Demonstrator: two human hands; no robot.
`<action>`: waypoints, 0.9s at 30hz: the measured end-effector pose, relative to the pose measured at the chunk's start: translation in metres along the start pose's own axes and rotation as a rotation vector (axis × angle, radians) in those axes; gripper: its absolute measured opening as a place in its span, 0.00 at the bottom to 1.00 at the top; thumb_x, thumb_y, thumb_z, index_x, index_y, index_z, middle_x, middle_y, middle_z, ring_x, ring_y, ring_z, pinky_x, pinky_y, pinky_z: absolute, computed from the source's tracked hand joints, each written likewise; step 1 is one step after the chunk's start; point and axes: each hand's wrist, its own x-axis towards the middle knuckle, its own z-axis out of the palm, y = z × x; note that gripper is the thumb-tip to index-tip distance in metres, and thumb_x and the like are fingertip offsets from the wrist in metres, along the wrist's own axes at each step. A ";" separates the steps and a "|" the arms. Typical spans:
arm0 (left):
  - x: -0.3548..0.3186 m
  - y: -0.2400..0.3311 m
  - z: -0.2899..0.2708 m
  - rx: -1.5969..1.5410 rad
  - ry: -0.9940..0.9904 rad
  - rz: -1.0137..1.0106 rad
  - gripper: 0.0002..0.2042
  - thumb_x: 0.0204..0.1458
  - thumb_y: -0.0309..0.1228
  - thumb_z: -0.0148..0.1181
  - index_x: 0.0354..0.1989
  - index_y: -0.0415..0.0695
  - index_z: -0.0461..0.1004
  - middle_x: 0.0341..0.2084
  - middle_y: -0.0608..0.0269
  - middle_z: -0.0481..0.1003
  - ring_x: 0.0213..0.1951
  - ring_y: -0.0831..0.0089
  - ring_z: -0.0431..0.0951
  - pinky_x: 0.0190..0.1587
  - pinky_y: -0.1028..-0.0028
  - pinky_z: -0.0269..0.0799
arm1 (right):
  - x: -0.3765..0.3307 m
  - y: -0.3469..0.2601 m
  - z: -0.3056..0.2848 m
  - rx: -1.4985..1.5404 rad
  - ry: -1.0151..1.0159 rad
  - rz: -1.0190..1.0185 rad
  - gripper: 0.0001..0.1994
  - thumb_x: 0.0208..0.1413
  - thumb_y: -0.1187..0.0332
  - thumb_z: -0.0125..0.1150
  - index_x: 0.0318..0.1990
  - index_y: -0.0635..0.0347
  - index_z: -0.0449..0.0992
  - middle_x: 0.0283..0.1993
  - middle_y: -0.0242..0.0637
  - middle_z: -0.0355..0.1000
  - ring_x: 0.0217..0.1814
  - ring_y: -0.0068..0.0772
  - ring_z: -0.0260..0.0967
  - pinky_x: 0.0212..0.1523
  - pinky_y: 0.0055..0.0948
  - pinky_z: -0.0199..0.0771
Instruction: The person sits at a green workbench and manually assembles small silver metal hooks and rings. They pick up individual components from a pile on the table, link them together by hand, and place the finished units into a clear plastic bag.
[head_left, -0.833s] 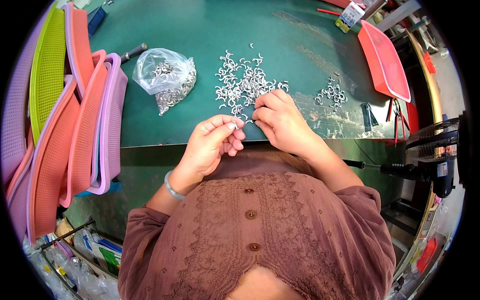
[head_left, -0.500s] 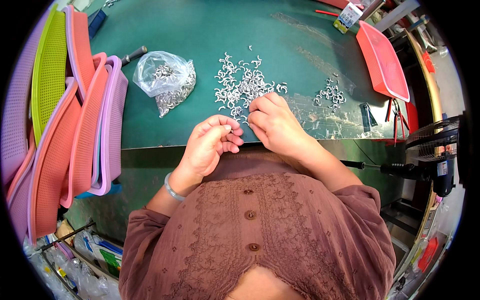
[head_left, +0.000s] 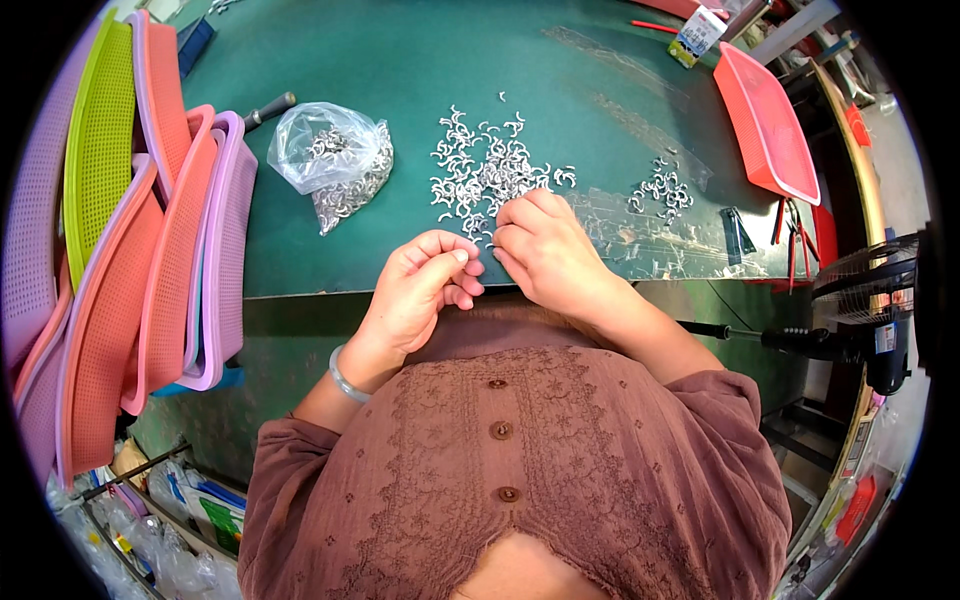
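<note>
Centrally, left hand (head_left: 425, 285) and right hand (head_left: 540, 245) meeting fingertip to fingertip at the green worktop (head_left: 380, 60) edge, each grip pinched narrow, contents too small to tell, pile of small metal hooks (head_left: 485, 175) just beyond, clear bag of hooks (head_left: 330, 160) left.

1. Clear plastic bag (head_left: 330, 160): lies on the green bench (head_left: 400, 70), left of centre, crumpled with its mouth loosely open; holds small silvery metal hooks.

2. Small carton (head_left: 697, 33): stands at the far right of the bench, just beside the upper corner of a red tray (head_left: 765, 120); rectangular, white with blue, yellow and red print.

3. Plastic packets (head_left: 215, 500): lower left, below the bench edge; clear wrap with green and blue printed inserts, partly hidden.
</note>
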 end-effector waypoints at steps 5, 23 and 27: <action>0.001 0.000 -0.001 -0.011 -0.013 -0.001 0.06 0.61 0.26 0.52 0.43 0.38 0.72 0.29 0.61 0.76 0.26 0.77 0.77 0.27 0.80 0.73 | -0.002 0.002 0.003 -0.022 0.011 -0.013 0.03 0.46 0.75 0.59 0.30 0.62 0.76 0.39 0.38 0.69 0.45 0.41 0.64 0.47 0.37 0.65; 0.008 0.006 0.008 -0.243 -0.132 -0.218 0.07 0.62 0.32 0.52 0.34 0.41 0.71 0.23 0.64 0.72 0.20 0.79 0.68 0.19 0.83 0.59 | 0.003 -0.008 -0.008 0.306 0.149 0.072 0.06 0.48 0.79 0.61 0.35 0.62 0.75 0.41 0.39 0.70 0.45 0.45 0.65 0.46 0.38 0.67; 0.008 0.005 0.009 -0.284 -0.121 -0.259 0.08 0.62 0.32 0.51 0.35 0.42 0.71 0.24 0.64 0.71 0.21 0.79 0.67 0.19 0.84 0.58 | 0.002 -0.008 -0.010 0.341 0.114 0.089 0.06 0.48 0.78 0.61 0.35 0.62 0.75 0.40 0.38 0.71 0.44 0.45 0.66 0.46 0.38 0.67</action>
